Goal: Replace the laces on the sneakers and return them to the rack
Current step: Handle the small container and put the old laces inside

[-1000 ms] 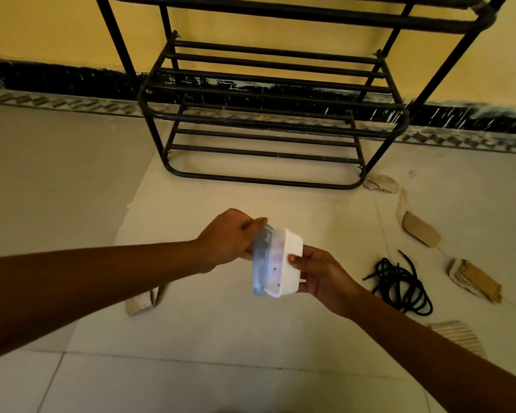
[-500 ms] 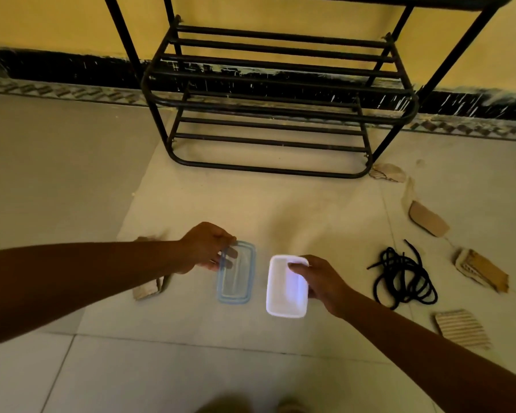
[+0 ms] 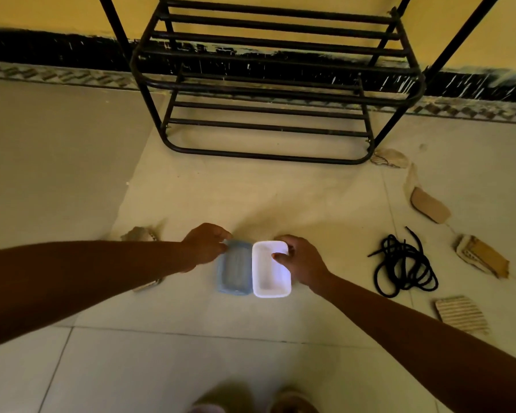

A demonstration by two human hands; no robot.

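Floor count: 1 white tub (image 3: 269, 274), 1 clear blue lid (image 3: 234, 272), 1 coil of black laces (image 3: 405, 266), 1 black metal rack (image 3: 265, 86), 6 cardboard scraps.

Tub and lid lie flat mid-floor, side by side with their long edges meeting, lid on the left, tub open side up.

Left hand (image 3: 204, 248): fingers curled, pinching the lid's far left corner.

Right hand (image 3: 304, 262): thumb hooked over the tub's right rim, fingers curled round its far right corner. It grips the tub.

Laces lie loose on the floor, right of the right hand and apart from it.

Rack stands at the floor's far edge, against the wall.

Scraps: four on the right around the laces, two on the left by the left forearm.

Two feet (image 3: 292, 401) at the near edge.
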